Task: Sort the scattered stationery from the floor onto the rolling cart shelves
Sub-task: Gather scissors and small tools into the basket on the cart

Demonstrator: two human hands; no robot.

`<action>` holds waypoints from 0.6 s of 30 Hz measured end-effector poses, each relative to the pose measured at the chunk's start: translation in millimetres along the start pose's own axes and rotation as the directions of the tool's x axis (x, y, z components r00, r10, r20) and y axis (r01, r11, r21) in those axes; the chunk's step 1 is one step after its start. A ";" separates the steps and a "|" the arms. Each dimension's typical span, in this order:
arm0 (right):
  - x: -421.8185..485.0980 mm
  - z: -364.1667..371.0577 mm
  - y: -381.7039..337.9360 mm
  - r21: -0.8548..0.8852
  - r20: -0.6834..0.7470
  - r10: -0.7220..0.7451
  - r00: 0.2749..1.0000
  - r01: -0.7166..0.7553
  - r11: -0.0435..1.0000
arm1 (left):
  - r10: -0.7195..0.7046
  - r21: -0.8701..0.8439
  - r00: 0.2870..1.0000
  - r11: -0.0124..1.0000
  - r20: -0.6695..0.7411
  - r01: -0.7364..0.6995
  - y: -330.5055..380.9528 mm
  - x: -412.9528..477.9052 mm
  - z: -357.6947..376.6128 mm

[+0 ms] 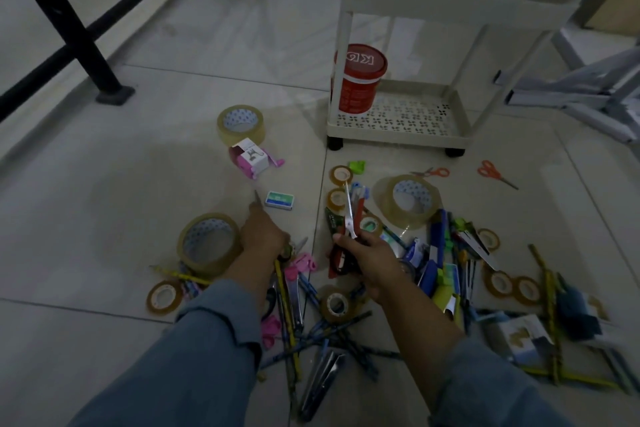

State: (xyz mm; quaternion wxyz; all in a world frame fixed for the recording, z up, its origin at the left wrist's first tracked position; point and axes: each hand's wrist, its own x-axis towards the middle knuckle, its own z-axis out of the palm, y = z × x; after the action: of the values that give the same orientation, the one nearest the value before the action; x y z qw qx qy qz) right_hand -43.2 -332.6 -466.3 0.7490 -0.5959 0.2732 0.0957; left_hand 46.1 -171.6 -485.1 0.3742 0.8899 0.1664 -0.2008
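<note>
The right hand gripped red scissors, blades bare toward the cart; the left hand clutched a pencil. Reaching into the pile, either point could jab skin.

Indoor, dimly lit; looks like a home landing or corridor, cannot tell for sure. Pale glossy tiled floor with grout lines fills the frame. Black metal railing with floor-mounted foot upper left. Cream plastic rolling cart with perforated bottom shelf upper centre-right. White folded metal frame right edge. Loose heap of stationery lower centre, lying on the tiles.
</note>
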 end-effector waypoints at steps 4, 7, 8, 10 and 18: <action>-1.1 4.6 -8.1 -0.120 0.020 -0.121 0.992 0.123 0.985 | 0.150 -0.049 0.979 0.986 -0.136 -0.158 14.9 -14.0 -5.6; -4.9 6.1 -24.5 -0.163 0.066 -0.251 0.966 0.259 0.952 | 0.239 -0.335 0.970 0.911 -0.047 -0.240 41.1 -35.9 -7.4; -7.0 6.3 -30.0 -0.174 0.081 -0.283 0.956 0.293 0.940 | 0.241 -0.403 0.971 0.890 0.015 -0.214 49.3 -43.3 -5.3; -10.5 7.3 -38.1 -0.190 0.082 -0.315 0.945 0.325 0.926 | 0.209 -0.511 0.966 0.853 0.151 -0.104 56.8 -53.3 1.1; -11.8 8.2 -37.3 -0.345 0.087 -0.372 0.924 0.378 0.859 | 0.092 -0.666 0.890 0.698 0.446 0.262 59.0 -66.8 18.6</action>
State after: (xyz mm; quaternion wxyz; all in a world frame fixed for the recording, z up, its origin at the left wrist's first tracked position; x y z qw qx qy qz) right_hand -33.2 -332.8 -427.7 0.6353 -0.7623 0.1237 0.0013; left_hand 10.4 -234.1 -429.4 0.7055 0.5960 0.1826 -0.3372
